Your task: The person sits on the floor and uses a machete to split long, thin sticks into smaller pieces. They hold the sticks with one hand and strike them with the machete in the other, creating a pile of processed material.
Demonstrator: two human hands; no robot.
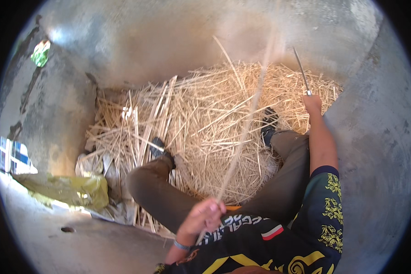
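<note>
A long, pale strip, likely split bamboo or cane (245, 137), slants up and away from my lap, its far part smeared by motion. My left hand (206, 216) is closed round its lower end, close to my shirt. Out to the right, my right hand (312, 104) grips a knife (302, 69) by its handle. The knife's narrow dark blade points away from me toward the far wall, apart from the strip. Both arms are spread wide, with my legs stretched out between them.
A heap of straw-coloured strips and shavings (205, 123) covers the floor around my feet. Grey concrete walls (169, 41) enclose it at the back and sides. A yellow-green plastic sheet or sack (77, 189) lies at the left, near several longer split strips (162, 107).
</note>
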